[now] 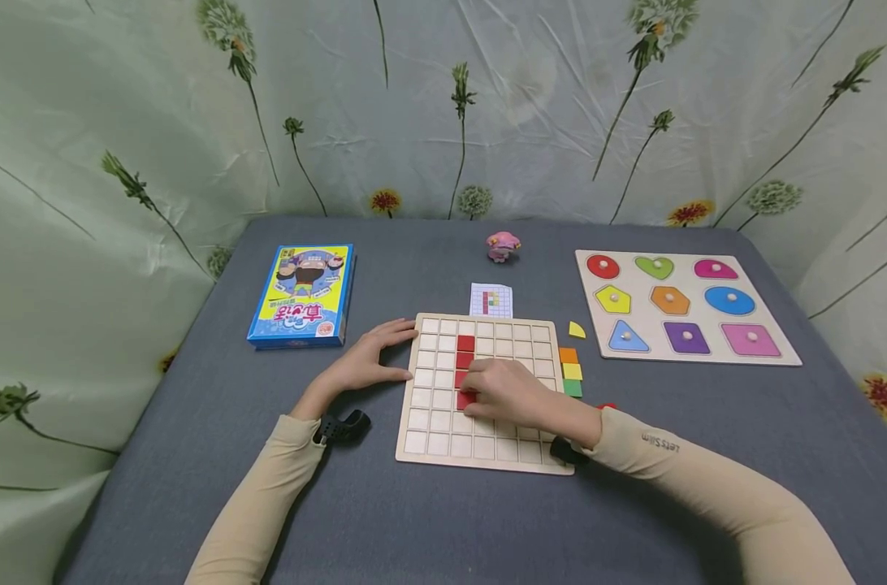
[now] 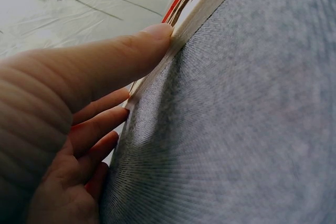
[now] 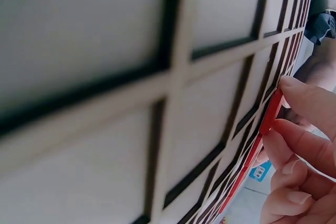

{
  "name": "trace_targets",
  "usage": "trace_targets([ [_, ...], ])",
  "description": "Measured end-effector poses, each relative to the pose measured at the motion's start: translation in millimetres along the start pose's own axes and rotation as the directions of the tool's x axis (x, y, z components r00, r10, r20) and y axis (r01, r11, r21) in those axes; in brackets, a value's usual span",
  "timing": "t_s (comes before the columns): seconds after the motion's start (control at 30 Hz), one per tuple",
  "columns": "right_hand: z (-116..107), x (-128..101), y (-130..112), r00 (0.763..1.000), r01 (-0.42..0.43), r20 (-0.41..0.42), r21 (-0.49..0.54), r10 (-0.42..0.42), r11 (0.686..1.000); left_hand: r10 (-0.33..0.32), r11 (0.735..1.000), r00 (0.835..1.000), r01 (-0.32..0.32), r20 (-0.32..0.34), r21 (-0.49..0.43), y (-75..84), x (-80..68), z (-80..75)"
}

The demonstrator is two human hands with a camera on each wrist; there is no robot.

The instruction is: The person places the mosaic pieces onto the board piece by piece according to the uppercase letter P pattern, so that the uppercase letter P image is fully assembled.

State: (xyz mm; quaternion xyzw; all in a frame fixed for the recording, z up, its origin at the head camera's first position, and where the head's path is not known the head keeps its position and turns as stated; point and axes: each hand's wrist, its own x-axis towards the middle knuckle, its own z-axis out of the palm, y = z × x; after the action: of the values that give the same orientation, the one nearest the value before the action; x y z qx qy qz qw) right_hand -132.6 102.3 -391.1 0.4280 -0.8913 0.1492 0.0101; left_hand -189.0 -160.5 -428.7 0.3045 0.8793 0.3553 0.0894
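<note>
A wooden grid board (image 1: 423,444) lies flat on the table, with a column of red square tiles (image 1: 465,344) in its cells. My right hand (image 1: 512,390) is over the middle of the board. Between thumb and fingertips it pinches a red square tile (image 3: 271,109) at the lower end of that column; whether the tile sits fully in its cell cannot be told. On the other side, my left hand (image 1: 366,357) touches the board's left edge with its thumb and fingertips, the fingers fairly straight. A small printed pattern card (image 1: 491,301) lies just beyond the board's far edge.
Orange, yellow and green tiles (image 1: 572,371) and a yellow quarter-round piece (image 1: 577,330) lie right of the board. A red piece (image 1: 606,405) shows partly by the right wrist. A blue-yellow box (image 1: 302,296), pink figurine (image 1: 503,246) and shape puzzle (image 1: 590,284) stand farther back.
</note>
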Motion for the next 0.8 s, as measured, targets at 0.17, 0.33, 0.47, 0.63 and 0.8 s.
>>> trace_targets([
  [0.17, 2, 2, 1, 1.0, 0.018, 0.0, -0.017, -0.018, 1.0, 0.0, 1.0, 1.0, 0.0, 0.0, -0.002, 0.7, -0.1, -0.5],
  [0.33, 3, 5, 0, 0.999, 0.04, -0.017, -0.031, -0.041, 0.999, 0.004, 1.0, 1.0, -0.004, -0.001, -0.001, 0.3, 0.7, -0.4],
  [0.47, 4, 4, 2, 0.998, 0.048, -0.036, -0.038, -0.049, 0.998, 0.002, 1.0, 1.0, -0.002, 0.001, -0.004, 0.5, 1.4, -0.1],
  [0.63, 0, 2, 5, 0.997, 0.043, -0.059, -0.032, -0.045, 0.999, 0.001, 1.0, 1.0, -0.001, 0.002, -0.008, 1.2, 0.7, -0.2],
  [0.8, -7, -3, 10, 0.996, 0.018, -0.083, -0.007, -0.019, 1.0, -0.003, 1.0, 1.0, 0.004, 0.002, -0.011, 0.8, -0.1, -0.8],
])
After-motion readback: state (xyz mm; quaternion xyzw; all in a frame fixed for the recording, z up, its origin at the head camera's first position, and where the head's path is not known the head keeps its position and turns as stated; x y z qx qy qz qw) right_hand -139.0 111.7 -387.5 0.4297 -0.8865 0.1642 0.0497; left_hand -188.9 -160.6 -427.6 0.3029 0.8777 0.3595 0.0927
